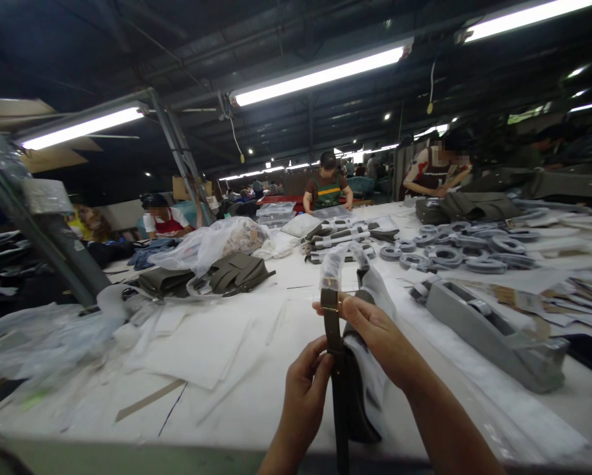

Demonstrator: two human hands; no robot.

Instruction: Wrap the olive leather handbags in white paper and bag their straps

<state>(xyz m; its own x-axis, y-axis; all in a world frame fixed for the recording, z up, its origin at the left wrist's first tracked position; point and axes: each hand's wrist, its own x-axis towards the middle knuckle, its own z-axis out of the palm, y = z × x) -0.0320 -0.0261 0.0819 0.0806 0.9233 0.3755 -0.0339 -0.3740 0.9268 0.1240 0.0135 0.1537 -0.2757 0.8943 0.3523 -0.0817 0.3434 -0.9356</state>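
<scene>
Near the table's front edge, a dark olive strap (332, 328) with a brass-coloured buckle stands upright between my hands. My left hand (306, 389) pinches the strap below the buckle with thumb and fingers. Higher up, my right hand (372, 330) grips it beside the buckle, thumb on the near side. Clear plastic wrap (336, 260) covers the strap's upper part, which curves over to the right. Behind the strap hangs a dark olive bag (362, 396), partly covered in white wrapping and partly hidden by my right hand. The strap's lower end drops past the table edge.
A grey tape dispenser (493, 336) stands right of my hands. Coiled wrapped straps (444, 254) lie behind it. White sheets (201, 343) cover the left side, with olive bags (236, 272) and plastic beyond. A metal post (53, 244) rises at left. Several people work farther back.
</scene>
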